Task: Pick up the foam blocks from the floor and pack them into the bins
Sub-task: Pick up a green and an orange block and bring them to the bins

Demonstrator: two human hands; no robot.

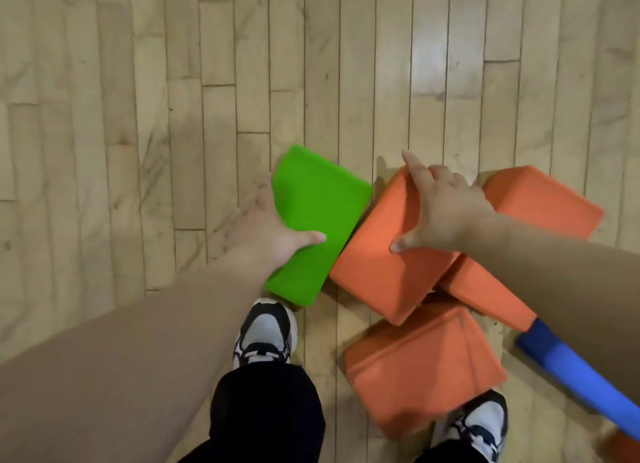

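Green block (313, 199) clamped in left hand (266, 235) grip, orange block (375, 265) clamped under right hand (441, 213) grip.

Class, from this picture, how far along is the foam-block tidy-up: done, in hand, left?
Done: nothing shows as packed; no bin is in view. In hand: the left hand grips the green block; the right hand grasps the top orange block. Left: other orange blocks and a blue block on the floor.

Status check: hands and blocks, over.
Left hand grips green block. Right hand grips top orange block. Other orange blocks, blue block crowd the feet.
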